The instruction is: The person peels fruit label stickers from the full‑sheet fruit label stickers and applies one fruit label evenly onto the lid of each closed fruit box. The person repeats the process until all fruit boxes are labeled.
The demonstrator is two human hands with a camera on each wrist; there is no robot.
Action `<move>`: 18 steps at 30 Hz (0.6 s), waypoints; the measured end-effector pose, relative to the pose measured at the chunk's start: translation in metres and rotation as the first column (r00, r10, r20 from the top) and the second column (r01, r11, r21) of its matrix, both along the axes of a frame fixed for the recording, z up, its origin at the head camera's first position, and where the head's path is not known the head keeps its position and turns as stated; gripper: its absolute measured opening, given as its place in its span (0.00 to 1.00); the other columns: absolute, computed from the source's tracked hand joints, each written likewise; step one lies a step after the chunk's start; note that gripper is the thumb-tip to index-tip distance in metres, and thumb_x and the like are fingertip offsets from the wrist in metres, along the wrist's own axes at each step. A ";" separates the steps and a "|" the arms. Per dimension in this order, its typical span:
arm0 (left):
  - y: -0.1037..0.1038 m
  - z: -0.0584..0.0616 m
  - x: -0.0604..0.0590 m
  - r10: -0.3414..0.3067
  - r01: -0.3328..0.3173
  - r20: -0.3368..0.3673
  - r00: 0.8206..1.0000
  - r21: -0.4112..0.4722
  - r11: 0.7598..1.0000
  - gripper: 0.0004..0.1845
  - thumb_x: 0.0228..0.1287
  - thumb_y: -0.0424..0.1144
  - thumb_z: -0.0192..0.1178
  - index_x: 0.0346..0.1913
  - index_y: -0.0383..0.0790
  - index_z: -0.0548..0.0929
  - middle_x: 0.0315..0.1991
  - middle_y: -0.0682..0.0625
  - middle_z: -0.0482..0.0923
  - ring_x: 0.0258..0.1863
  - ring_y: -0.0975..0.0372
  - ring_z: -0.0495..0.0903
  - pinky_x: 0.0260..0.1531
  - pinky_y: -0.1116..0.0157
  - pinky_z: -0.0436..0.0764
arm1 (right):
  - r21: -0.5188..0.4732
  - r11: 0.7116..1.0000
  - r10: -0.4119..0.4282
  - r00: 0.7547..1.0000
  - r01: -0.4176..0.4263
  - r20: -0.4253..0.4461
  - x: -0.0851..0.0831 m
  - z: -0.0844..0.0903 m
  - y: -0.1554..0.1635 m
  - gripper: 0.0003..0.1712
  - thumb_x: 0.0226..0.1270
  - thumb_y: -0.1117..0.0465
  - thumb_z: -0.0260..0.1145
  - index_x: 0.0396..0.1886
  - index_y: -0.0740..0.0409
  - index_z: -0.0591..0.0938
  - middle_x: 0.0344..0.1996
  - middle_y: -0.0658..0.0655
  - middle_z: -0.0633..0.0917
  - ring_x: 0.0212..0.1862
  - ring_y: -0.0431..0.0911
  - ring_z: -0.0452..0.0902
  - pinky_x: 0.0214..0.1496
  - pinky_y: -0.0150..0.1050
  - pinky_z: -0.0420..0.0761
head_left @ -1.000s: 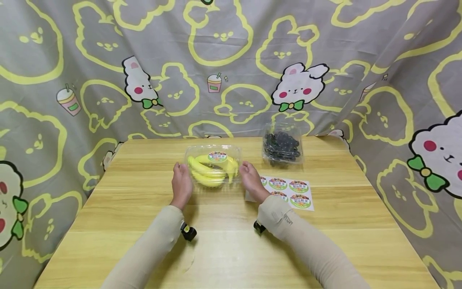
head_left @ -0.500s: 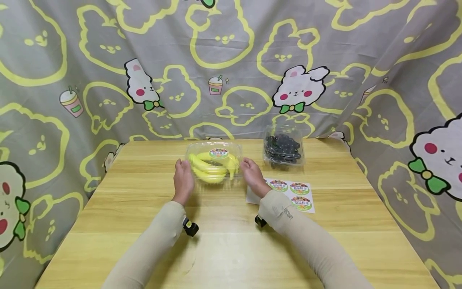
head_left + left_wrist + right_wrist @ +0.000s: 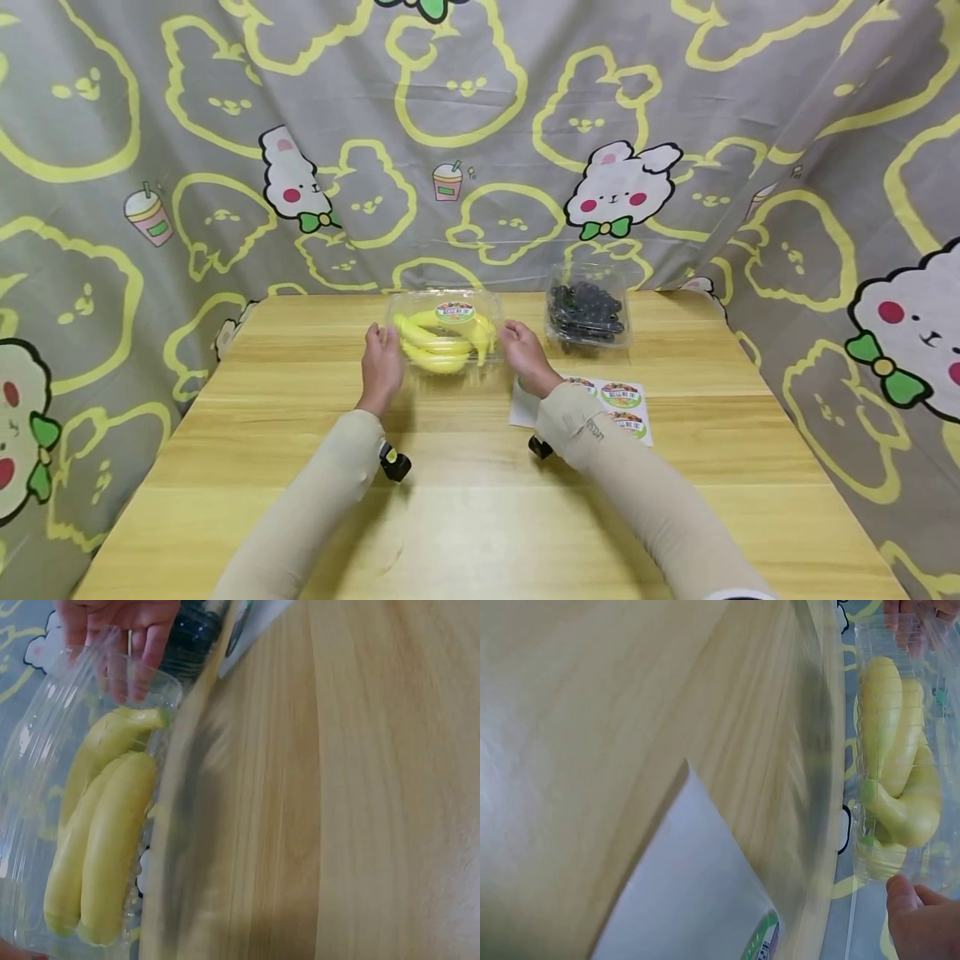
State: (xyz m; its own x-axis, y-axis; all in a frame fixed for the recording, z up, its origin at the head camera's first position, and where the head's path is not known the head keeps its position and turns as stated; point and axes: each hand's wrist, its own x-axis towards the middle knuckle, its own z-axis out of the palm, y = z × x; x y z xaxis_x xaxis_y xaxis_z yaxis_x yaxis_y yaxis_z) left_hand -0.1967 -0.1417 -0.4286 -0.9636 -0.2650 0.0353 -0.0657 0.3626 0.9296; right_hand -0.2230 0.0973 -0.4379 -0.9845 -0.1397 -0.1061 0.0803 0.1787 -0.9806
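Head view, frame centre — left hand (image 3: 381, 367) and right hand (image 3: 527, 359) hold a clear banana box (image 3: 444, 335) between them, fingers clamped on its ends, above the table (image 3: 465, 517).

Beige sleeves (image 3: 322, 492); black wrist cameras (image 3: 394, 463)

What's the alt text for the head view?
Two hands, left hand and right hand, hold a clear box of bananas by its ends over a wooden table. A box of dark berries and a sticker sheet lie to the right.

box (image 3: 442, 333): clear glossy plastic (crinkly) | table (image 3: 480, 517): smooth pale wood | backdrop (image 3: 480, 125): matt cloth
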 end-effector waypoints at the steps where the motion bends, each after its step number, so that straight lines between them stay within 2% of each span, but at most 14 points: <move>1: 0.000 0.000 -0.001 -0.007 0.007 0.003 1.000 0.011 1.000 0.36 0.77 0.53 0.37 0.76 0.34 0.45 0.73 0.35 0.52 0.71 0.43 0.54 0.70 0.51 0.53 | 0.003 1.000 0.000 1.000 0.000 -0.002 -0.001 0.000 0.000 0.31 0.80 0.53 0.44 0.75 0.64 0.55 0.73 0.63 0.59 0.73 0.56 0.54 0.71 0.50 0.59; 7: 0.000 0.000 -0.006 -0.012 0.012 0.010 1.000 0.012 1.000 0.41 0.74 0.57 0.43 0.76 0.33 0.45 0.74 0.37 0.52 0.71 0.44 0.54 0.70 0.51 0.54 | -0.001 1.000 0.009 1.000 -0.009 0.023 -0.008 0.000 0.002 0.32 0.79 0.52 0.44 0.76 0.61 0.54 0.74 0.62 0.57 0.73 0.55 0.53 0.71 0.50 0.60; 12: -0.001 0.001 -0.010 -0.025 0.025 0.015 1.000 0.004 1.000 0.42 0.73 0.58 0.43 0.76 0.33 0.44 0.74 0.36 0.51 0.71 0.43 0.53 0.70 0.51 0.54 | -0.017 1.000 0.018 0.998 -0.017 0.068 -0.013 -0.001 0.002 0.32 0.80 0.51 0.44 0.76 0.59 0.53 0.74 0.60 0.56 0.73 0.55 0.52 0.71 0.51 0.59; 18: 0.000 0.005 -0.015 -0.041 0.041 0.022 0.999 -0.007 0.999 0.43 0.73 0.59 0.43 0.76 0.33 0.43 0.74 0.35 0.51 0.71 0.42 0.53 0.70 0.49 0.54 | -0.017 1.000 0.008 0.999 -0.007 0.049 -0.021 -0.001 0.003 0.31 0.80 0.52 0.44 0.76 0.59 0.55 0.74 0.60 0.58 0.73 0.54 0.54 0.71 0.50 0.60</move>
State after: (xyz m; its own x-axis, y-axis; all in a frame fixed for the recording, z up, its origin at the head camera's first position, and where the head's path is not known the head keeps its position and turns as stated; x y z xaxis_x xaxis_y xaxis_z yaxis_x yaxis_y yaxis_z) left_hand -0.2121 -0.1421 -0.4237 -0.9742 -0.2253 0.0165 -0.0706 0.3727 0.9253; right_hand -0.2442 0.1001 -0.4387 -0.9771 -0.1491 -0.1516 0.1269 0.1629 -0.9784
